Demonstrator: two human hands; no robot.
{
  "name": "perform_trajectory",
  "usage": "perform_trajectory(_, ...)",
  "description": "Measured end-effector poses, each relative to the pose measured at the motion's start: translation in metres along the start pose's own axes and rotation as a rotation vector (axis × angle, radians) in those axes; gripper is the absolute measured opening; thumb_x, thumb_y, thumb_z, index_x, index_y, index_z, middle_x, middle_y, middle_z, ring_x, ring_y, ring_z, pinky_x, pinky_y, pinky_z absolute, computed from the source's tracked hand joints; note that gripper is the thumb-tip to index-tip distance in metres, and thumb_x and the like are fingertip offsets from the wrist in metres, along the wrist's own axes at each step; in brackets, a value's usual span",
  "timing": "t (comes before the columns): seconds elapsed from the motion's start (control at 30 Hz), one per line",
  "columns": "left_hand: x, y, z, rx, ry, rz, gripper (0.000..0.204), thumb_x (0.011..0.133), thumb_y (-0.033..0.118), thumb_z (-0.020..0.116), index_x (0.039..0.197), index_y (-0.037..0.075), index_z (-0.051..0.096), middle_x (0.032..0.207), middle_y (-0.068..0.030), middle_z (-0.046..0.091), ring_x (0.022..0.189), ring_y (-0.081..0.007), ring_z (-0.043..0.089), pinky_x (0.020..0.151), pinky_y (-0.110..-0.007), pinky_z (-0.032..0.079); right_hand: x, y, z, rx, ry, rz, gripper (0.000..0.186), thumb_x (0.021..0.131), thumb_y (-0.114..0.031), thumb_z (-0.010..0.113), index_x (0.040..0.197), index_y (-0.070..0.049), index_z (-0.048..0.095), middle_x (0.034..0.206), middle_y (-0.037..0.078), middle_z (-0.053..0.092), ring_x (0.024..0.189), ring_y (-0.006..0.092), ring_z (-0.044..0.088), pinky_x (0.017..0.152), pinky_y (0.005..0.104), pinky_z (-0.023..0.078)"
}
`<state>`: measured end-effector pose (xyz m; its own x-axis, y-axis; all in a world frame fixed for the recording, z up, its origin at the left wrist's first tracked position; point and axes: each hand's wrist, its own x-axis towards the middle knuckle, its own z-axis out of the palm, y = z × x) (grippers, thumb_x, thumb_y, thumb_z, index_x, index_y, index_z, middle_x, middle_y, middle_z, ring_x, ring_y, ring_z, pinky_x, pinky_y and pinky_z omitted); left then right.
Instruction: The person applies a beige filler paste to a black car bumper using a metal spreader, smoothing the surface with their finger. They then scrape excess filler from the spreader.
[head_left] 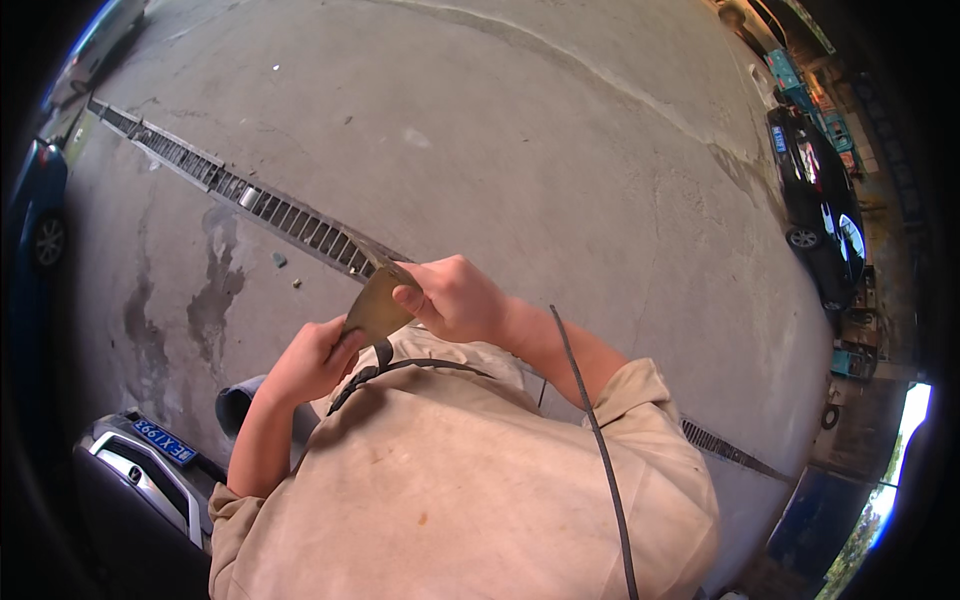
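Both hands are gripping a tan sheet [376,306]: the left hand [312,358] pinching its lower edge, the right hand [455,297] its top.

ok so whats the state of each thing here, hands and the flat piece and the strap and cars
left hand: pinching the lower end of the flat piece
right hand: gripping its upper end, thumb on its face
flat tan wedge-shaped piece: held up between both hands, tilted
dark narrow strap: hanging from the piece, curved across the beige shirt
black car: parked, doors shut
long metal drain grate: set in concrete, bars in place
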<state>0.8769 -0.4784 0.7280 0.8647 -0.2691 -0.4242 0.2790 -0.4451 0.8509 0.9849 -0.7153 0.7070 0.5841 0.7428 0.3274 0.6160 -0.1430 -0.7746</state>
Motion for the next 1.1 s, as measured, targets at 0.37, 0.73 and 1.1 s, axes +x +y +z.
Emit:
perform_trajectory(0.37, 0.014, -0.010, -0.005, 0.203, 0.050, 0.101, 0.020, 0.102, 0.017, 0.058, 0.091, 0.000, 0.060, 0.068, -0.0204, 0.061, 0.062, -0.0419, 0.056, 0.060, -0.046, 0.047, 0.001, 0.007, 0.002, -0.080, -0.065, 0.102, 0.056, 0.110, -0.051, 0.039, 0.101, 0.000, 0.062, 0.071, 0.020, 0.063, 0.067, 0.0424, 0.065, 0.059, 0.0454, 0.053)
perform_trajectory(0.73, 0.016, -0.028, -0.004, 0.249, 0.063, 0.186, 0.021, 0.102, 0.017, 0.060, 0.089, 0.001, 0.060, 0.068, -0.0191, 0.060, 0.061, -0.0395, 0.056, 0.058, -0.046, 0.046, -0.017, 0.029, 0.006, 0.183, 0.041, 0.236, 0.070, 0.111, -0.054, 0.031, 0.069, 0.000, 0.049, 0.056, 0.013, 0.051, 0.049, 0.0330, 0.051, 0.053, 0.0423, 0.042)
perform_trajectory(1.1, -0.005, -0.029, 0.008, -0.471, -0.025, 0.052, 0.033, 0.112, 0.023, 0.041, 0.092, 0.001, 0.053, 0.062, -0.0014, 0.053, 0.046, -0.0104, 0.048, 0.043, -0.029, 0.039, -0.019, 0.001, 0.010, 0.187, 0.458, 0.284, 0.026, 0.107, -0.023, 0.058, 0.096, -0.001, 0.064, 0.059, 0.004, 0.047, 0.056, 0.0126, 0.043, 0.052, 0.0326, 0.038)
